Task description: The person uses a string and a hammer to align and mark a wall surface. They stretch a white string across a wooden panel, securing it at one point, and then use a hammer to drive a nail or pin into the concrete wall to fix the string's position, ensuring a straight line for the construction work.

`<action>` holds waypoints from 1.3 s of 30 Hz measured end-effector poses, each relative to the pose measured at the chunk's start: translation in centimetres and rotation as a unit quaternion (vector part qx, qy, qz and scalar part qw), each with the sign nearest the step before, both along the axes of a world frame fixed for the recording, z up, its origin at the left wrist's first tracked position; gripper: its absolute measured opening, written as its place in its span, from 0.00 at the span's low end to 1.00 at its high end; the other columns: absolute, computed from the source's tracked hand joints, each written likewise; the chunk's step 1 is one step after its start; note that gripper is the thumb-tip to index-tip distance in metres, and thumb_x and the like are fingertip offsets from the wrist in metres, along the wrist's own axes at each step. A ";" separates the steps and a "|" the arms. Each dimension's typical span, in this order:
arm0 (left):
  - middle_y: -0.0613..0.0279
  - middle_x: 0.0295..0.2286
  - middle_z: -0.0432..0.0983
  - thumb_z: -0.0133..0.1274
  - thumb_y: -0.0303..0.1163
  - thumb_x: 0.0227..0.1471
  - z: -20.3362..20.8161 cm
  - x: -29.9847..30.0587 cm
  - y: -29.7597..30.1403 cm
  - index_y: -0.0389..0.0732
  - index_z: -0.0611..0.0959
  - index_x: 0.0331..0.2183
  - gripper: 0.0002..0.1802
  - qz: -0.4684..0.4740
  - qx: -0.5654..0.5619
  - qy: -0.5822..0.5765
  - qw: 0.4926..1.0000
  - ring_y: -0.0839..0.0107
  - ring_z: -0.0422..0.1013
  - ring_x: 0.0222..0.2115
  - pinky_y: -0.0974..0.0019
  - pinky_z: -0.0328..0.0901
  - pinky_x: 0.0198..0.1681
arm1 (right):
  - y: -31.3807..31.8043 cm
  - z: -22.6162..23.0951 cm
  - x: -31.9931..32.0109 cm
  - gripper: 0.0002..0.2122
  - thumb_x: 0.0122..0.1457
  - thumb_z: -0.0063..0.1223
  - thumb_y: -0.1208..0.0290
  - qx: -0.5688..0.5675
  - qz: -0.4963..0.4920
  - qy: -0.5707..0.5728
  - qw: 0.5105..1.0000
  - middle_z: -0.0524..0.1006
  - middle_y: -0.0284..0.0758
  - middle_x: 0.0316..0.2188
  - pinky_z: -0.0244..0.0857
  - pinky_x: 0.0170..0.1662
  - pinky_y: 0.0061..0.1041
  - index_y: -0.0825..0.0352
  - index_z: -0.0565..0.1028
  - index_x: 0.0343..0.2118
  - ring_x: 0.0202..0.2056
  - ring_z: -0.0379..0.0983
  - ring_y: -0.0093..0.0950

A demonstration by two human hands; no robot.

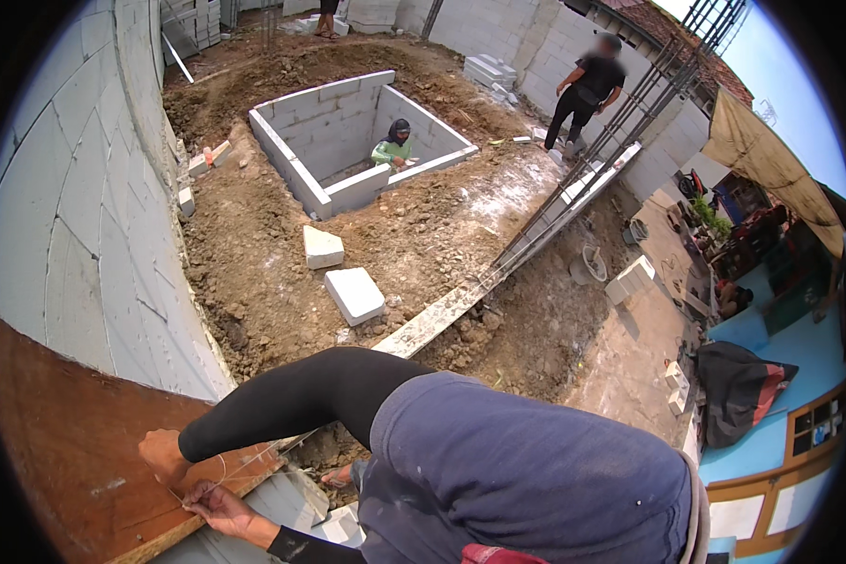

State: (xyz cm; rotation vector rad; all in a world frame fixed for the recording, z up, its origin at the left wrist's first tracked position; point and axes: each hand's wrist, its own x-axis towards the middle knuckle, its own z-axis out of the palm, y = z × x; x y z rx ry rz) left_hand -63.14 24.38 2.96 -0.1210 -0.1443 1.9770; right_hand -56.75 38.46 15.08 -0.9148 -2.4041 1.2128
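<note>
At the lower left, both my hands work close together over a brown wooden board [85, 442]. My right hand [164, 458], on the bent arm in a black sleeve, is closed at the board's surface, its fingertips mostly hidden. Just below it my left hand [221, 509] pinches with thumb and fingers near the board's edge. A thin pale string [254, 459] loops between the two hands and trails over the board. My navy shirt fills the lower middle. Pale blocks [343, 524] lie beneath the board.
A block wall [66, 216] rises on the left. Two white blocks [355, 295] lie on the soil near a narrow plank [442, 315]. Beyond, a person [397, 146] stands inside a block-lined pit [296, 179]; another person [587, 89] stands by a slanted rebar frame [611, 141].
</note>
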 end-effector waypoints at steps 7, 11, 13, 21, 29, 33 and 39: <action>0.63 0.39 0.73 0.51 0.28 0.61 0.1 0.5 -0.4 0.36 0.77 0.39 0.07 -0.140 0.162 0.008 0.977 0.70 0.68 0.44 0.66 0.63 0.47 | -8.6 1.4 0.5 0.05 0.38 0.58 0.72 0.090 0.002 0.078 0.993 0.78 0.45 0.20 0.71 0.29 0.39 0.67 0.79 0.18 0.26 0.78 0.44; 0.64 0.40 0.73 0.51 0.29 0.60 0.6 1.4 -0.4 0.37 0.77 0.40 0.07 -0.138 0.163 0.014 0.977 0.71 0.67 0.46 0.64 0.63 0.49 | -7.3 -0.5 2.8 0.06 0.38 0.57 0.67 0.266 0.075 0.028 0.961 0.78 0.41 0.18 0.70 0.26 0.38 0.64 0.80 0.17 0.24 0.78 0.41; 0.64 0.41 0.74 0.51 0.29 0.60 0.8 0.9 -0.7 0.37 0.77 0.40 0.08 -0.124 0.163 0.026 0.978 0.71 0.67 0.47 0.63 0.62 0.50 | -7.0 -0.4 3.2 0.06 0.39 0.57 0.66 0.344 0.155 -0.008 0.926 0.78 0.39 0.17 0.70 0.25 0.37 0.62 0.80 0.18 0.24 0.79 0.38; 0.65 0.42 0.76 0.52 0.29 0.60 1.4 1.8 -0.7 0.40 0.77 0.40 0.07 0.077 -0.104 0.164 0.978 0.70 0.68 0.47 0.60 0.62 0.52 | -1.5 2.4 5.8 0.08 0.47 0.58 0.65 0.148 0.203 -0.002 0.968 0.82 0.38 0.27 0.73 0.36 0.38 0.58 0.83 0.29 0.34 0.80 0.38; 0.60 0.33 0.75 0.51 0.24 0.59 2.3 1.8 -1.1 0.37 0.80 0.36 0.04 0.067 -0.080 -0.021 0.994 0.69 0.72 0.30 0.67 0.71 0.35 | 1.8 -4.4 0.2 0.07 0.43 0.56 0.69 -0.034 0.197 0.029 0.979 0.82 0.42 0.28 0.71 0.36 0.37 0.63 0.83 0.25 0.34 0.79 0.39; 0.60 0.31 0.75 0.51 0.24 0.59 3.0 2.3 -1.1 0.37 0.81 0.36 0.05 0.088 -0.106 -0.051 0.989 0.69 0.72 0.27 0.68 0.73 0.34 | 1.2 -4.4 -0.2 0.06 0.44 0.55 0.72 -0.005 0.158 0.052 0.986 0.82 0.41 0.27 0.72 0.36 0.35 0.66 0.81 0.22 0.33 0.80 0.40; 0.62 0.33 0.73 0.52 0.30 0.61 4.1 3.2 -1.1 0.37 0.77 0.38 0.07 0.056 -0.071 -0.041 0.995 0.72 0.68 0.32 0.67 0.69 0.38 | 0.2 -4.2 0.2 0.07 0.42 0.54 0.72 0.001 0.107 0.070 0.992 0.79 0.49 0.25 0.72 0.34 0.40 0.68 0.80 0.21 0.31 0.78 0.47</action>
